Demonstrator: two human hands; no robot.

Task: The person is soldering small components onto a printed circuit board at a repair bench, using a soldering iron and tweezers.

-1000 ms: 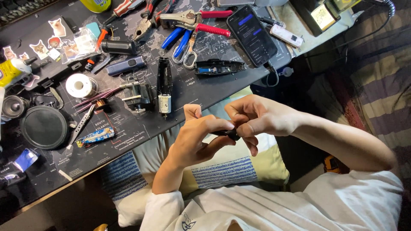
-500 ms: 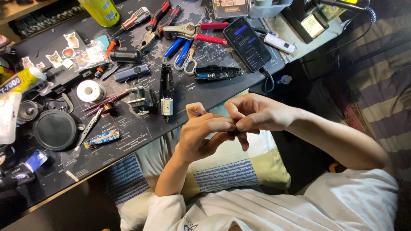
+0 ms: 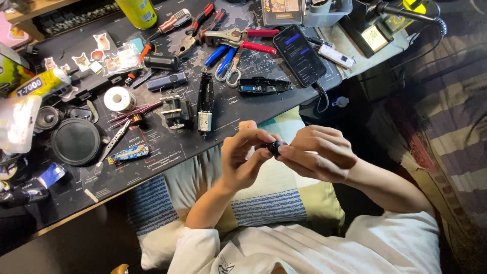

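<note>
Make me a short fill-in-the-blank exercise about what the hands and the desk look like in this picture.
1. Both hands pinch a small ____ part between their fingertips.
2. The left hand and right hand work above a cushion, not over the ____.
3. The smartphone on the desk mat lies with its screen facing ____.
4. The pliers beside the phone have ____ handles.

Missing words: black; desk; up; blue
</note>
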